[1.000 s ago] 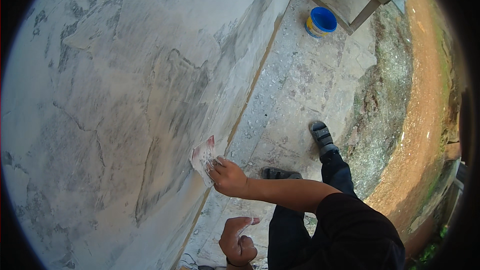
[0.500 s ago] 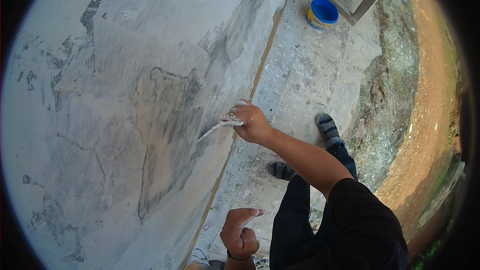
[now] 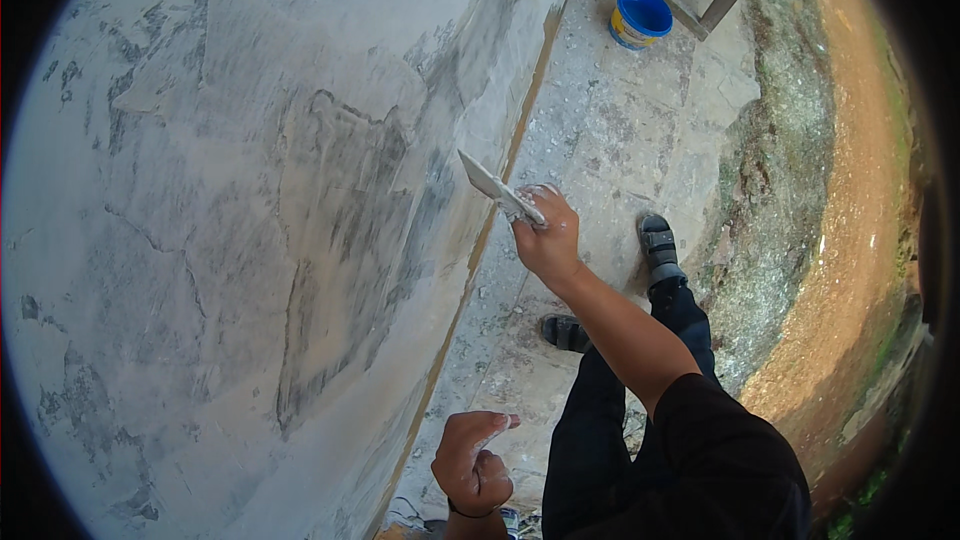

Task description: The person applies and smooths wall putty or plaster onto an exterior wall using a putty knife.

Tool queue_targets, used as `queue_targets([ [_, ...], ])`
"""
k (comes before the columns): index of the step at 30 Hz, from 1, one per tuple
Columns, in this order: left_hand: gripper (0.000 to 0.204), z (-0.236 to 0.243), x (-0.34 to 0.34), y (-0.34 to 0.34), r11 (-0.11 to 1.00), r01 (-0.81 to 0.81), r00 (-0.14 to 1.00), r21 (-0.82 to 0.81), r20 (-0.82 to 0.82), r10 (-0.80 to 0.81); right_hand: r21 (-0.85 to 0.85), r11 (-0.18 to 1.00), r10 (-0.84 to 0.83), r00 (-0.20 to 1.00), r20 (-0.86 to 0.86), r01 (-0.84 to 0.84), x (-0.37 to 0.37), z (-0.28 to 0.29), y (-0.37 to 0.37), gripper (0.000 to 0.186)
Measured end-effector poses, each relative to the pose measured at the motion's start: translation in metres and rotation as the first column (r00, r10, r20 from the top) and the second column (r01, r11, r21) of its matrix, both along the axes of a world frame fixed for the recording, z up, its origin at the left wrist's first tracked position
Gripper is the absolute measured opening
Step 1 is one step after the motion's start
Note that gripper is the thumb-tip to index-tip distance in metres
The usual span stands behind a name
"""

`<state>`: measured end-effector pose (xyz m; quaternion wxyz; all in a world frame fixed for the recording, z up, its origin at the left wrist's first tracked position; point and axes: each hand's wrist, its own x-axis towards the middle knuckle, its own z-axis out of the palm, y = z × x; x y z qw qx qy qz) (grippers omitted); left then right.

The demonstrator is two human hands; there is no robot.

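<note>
My right hand (image 3: pixel 550 230) is closed around the handle of a putty knife (image 3: pixel 490 182) smeared with white filler. Its flat blade points up and to the left, beside the lower part of the wall (image 3: pixel 350 220), and looks lifted off the surface. Patches of grey, cracks and white smears mark that wall. At the lower edge, my left hand (image 3: pixel 473 463) is curled, with the index finger bent outward and white residue on its tip. I see nothing held in it. A dark band circles the left wrist.
A blue bucket (image 3: pixel 641 18) stands on the concrete floor (image 3: pixel 610 130) near a wooden frame (image 3: pixel 722 2). White crumbs lie along the wall's base. My sandalled feet (image 3: pixel 658 243) are right of the wall. Mossy ground and brown soil (image 3: pixel 850 170) curve along the far right.
My right hand has moved right, away from the wall, and the putty knife has turned so its blade points up-left instead of down-left. The left hand stays curled in nearly the same place.
</note>
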<state>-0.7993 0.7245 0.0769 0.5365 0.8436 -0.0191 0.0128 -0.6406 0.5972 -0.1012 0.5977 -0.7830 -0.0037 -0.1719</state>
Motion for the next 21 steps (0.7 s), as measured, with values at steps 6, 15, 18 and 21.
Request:
queue_targets([
  [6,0.055,0.005,0.005,0.009,0.999,-0.038,0.994,0.040,0.108,0.033,-0.092,0.995,0.051,0.981,0.189,-0.035,-0.053,0.024,0.103,0.038],
  [15,0.055,0.007,-0.006,0.010,0.997,-0.049,0.985,0.055,0.165,0.040,-0.107,0.881,0.472,0.867,0.162,-0.460,-0.141,0.018,0.103,0.044],
  [18,0.055,0.006,-0.012,0.010,0.999,-0.044,0.989,0.017,0.140,0.041,0.015,0.921,0.383,0.915,0.130,-0.388,-0.111,0.002,0.075,0.035],
  [21,0.056,0.005,-0.018,0.011,0.997,-0.056,0.991,0.056,0.122,0.049,0.021,0.924,0.376,0.916,0.137,-0.382,-0.045,-0.009,0.050,0.025],
])
